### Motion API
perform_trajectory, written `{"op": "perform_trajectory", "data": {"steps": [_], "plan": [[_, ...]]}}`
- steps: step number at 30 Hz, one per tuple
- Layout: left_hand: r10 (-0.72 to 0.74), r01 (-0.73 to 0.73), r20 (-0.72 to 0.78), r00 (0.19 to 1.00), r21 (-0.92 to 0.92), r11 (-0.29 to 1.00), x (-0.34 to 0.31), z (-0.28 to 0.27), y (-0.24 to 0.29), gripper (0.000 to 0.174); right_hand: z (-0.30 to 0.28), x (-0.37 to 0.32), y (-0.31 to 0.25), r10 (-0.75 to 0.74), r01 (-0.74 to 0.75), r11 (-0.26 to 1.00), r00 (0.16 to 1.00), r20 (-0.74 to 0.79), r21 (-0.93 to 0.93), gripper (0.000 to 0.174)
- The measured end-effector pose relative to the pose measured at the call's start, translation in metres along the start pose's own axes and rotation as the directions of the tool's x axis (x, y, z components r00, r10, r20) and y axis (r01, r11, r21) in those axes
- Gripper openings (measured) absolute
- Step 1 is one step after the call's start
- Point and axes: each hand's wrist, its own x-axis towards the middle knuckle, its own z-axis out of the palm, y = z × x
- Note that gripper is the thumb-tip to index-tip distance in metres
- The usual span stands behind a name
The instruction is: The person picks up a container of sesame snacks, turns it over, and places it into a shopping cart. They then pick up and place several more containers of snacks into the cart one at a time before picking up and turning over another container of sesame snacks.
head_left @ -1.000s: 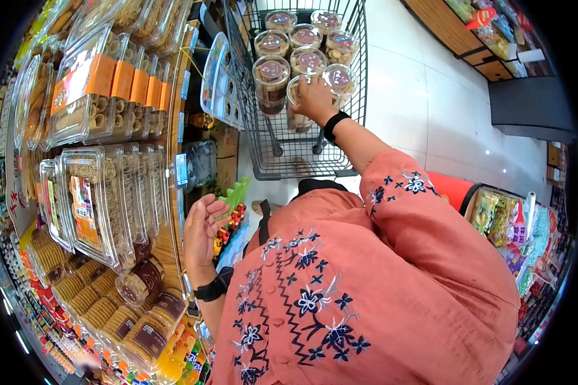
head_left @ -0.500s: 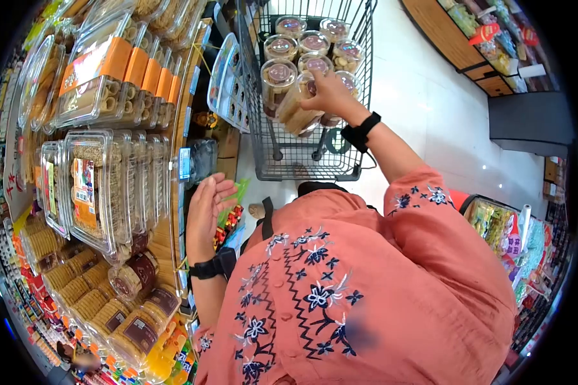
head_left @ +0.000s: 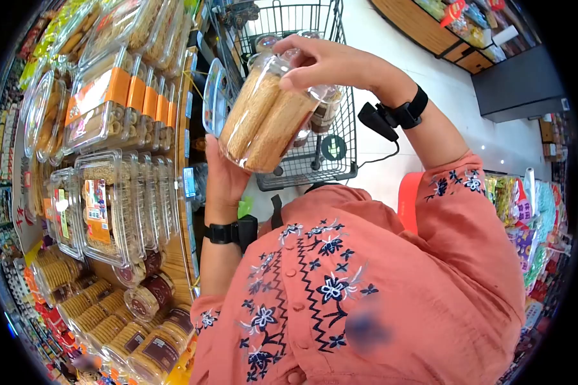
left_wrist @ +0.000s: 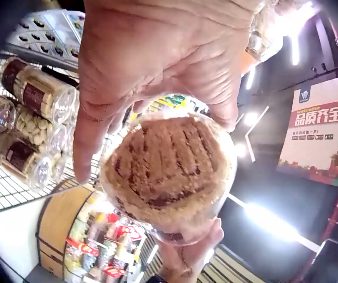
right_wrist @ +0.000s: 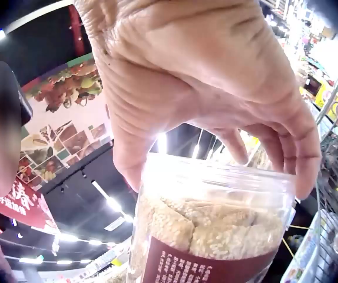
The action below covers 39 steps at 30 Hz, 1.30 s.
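Note:
My right hand (head_left: 350,64) grips a clear round jar (head_left: 260,119) near its lid end, holding it tilted above the near left side of the cart. Long sesame-coated pieces fill the jar, and its dark red label (right_wrist: 201,265) shows in the right wrist view. There the fingers and thumb of my right hand (right_wrist: 204,76) span the lid's rim. My left hand (head_left: 228,176) is at the jar's lower end, partly hidden behind it. In the left wrist view that hand (left_wrist: 157,53) spreads its fingers round the jar's base (left_wrist: 166,165); whether they touch is unclear.
The shopping cart (head_left: 308,176) holds several lidded jars (left_wrist: 36,91). On the left, a shelf carries stacked clear trays (head_left: 103,212) and packs of round biscuits (head_left: 157,353). A dark box-shaped stand (head_left: 520,83) and snack bins (head_left: 504,205) are at the right.
My right hand has lifted the jar out of the cart and brought it up and left, nearer my body. My left hand has moved up from beside the shelf to the jar's lower end.

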Motion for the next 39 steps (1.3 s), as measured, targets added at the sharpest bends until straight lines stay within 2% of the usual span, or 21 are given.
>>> {"op": "perform_trajectory", "data": {"steps": [2, 6, 9, 12, 13, 14, 17, 19, 20, 23, 28, 30, 31, 32, 33, 34, 35, 36, 39], "plan": [[0.016, -0.017, -0.026, 1.000, -0.031, 0.999, -0.007, 0.006, 0.003, 0.086, 0.004, 0.002, -0.012, -0.043, 0.041, 0.997, 0.999, -0.022, -0.068, 0.090], [-0.004, -0.018, -0.126, 0.992, -0.168, 0.986, -0.024, 0.013, 0.028, 0.076, 0.007, 0.000, -0.051, -0.116, 0.113, 0.990, 0.993, -0.029, -0.088, 0.089], [0.011, 0.015, 0.080, 0.997, -0.314, 0.949, -0.041, 0.003, 0.048, 0.080, 0.004, 0.002, -0.076, -0.268, 0.265, 0.960, 0.963, 0.023, 0.085, 0.086], [0.090, -0.038, 0.075, 0.993, -0.518, 0.855, -0.060, 0.002, 0.059, 0.087, 0.017, -0.005, -0.103, -0.382, 0.379, 0.918, 0.924, -0.001, 0.119, 0.094], [0.114, -0.084, 0.037, 0.993, -0.468, 0.880, -0.065, -0.005, 0.059, 0.089, 0.024, -0.006, -0.110, -0.444, 0.441, 0.886, 0.896, -0.008, 0.146, 0.097], [0.138, -0.126, -0.001, 0.990, -0.414, 0.901, -0.069, -0.012, 0.059, 0.091, 0.035, 0.000, -0.113, -0.496, 0.473, 0.844, 0.868, 0.029, 0.254, 0.102], [0.220, -0.250, -0.141, 0.965, -0.259, 0.933, -0.087, -0.033, 0.046, 0.074, 0.059, 0.006, -0.131, -0.608, 0.552, 0.764, 0.789, 0.085, 0.335, 0.108], [0.266, -0.309, -0.211, 0.941, -0.207, 0.928, -0.097, -0.054, 0.033, 0.061, 0.070, 0.009, -0.143, -0.663, 0.610, 0.726, 0.743, 0.090, 0.318, 0.109], [0.231, -0.288, -0.230, 0.945, -0.256, 0.923, -0.095, -0.090, 0.021, 0.058, 0.075, 0.009, -0.148, -0.688, 0.636, 0.707, 0.719, 0.094, 0.311, 0.110], [0.263, -0.321, -0.256, 0.930, -0.220, 0.921, -0.107, -0.119, 0.000, 0.056, 0.091, 0.013, -0.162, -0.773, 0.749, 0.629, 0.630, 0.069, 0.206, 0.110], [0.291, -0.313, -0.170, 0.942, -0.122, 0.942, -0.153, -0.074, 0.042, 0.060, 0.114, 0.022, -0.181, -0.783, 0.758, 0.618, 0.615, 0.088, 0.209, 0.104], [0.359, -0.338, -0.194, 0.913, 0.131, 0.932, -0.170, -0.048, 0.059, 0.071, 0.124, 0.024, -0.189, -0.790, 0.751, 0.606, 0.606, 0.090, 0.263, 0.104], [0.425, -0.335, -0.219, 0.878, 0.355, 0.873, -0.180, -0.029, 0.063, 0.081, 0.128, 0.025, -0.192, -0.792, 0.746, 0.601, 0.604, 0.088, 0.287, 0.103], [0.421, -0.349, -0.239, 0.875, 0.293, 0.890, -0.186, -0.027, 0.063, 0.087, 0.132, 0.025, -0.196, -0.758, 0.687, 0.638, 0.640, 0.126, 0.347, 0.101], [0.417, -0.364, -0.258, 0.872, 0.230, 0.903, -0.191, -0.025, 0.063, 0.094, 0.136, 0.028, -0.198, -0.762, 0.680, 0.631, 0.634, 0.132, 0.373, 0.100], [0.345, -0.385, -0.255, 0.903, -0.128, 0.914, -0.198, -0.035, 0.063, 0.096, 0.141, 0.032, -0.199, -0.766, 0.672, 0.624, 0.628, 0.139, 0.399, 0.099], [0.286, -0.360, -0.224, 0.932, -0.471, 0.805, -0.205, -0.040, 0.061, 0.098, 0.146, 0.035, -0.201, -0.770, 0.662, 0.616, 0.620, 0.149, 0.426, 0.098], [0.321, -0.421, -0.280, 0.905, -0.476, 0.772, -0.212, -0.034, 0.061, 0.108, 0.148, 0.037, -0.204, -0.754, 0.626, 0.630, 0.636, 0.166, 0.461, 0.094], [0.403, -0.506, -0.314, 0.860, -0.412, 0.758, -0.240, -0.035, 0.056, 0.111, 0.154, 0.040, -0.222, -0.693, 0.372, 0.623, 0.671, 0.264, 0.689, 0.091]]}}
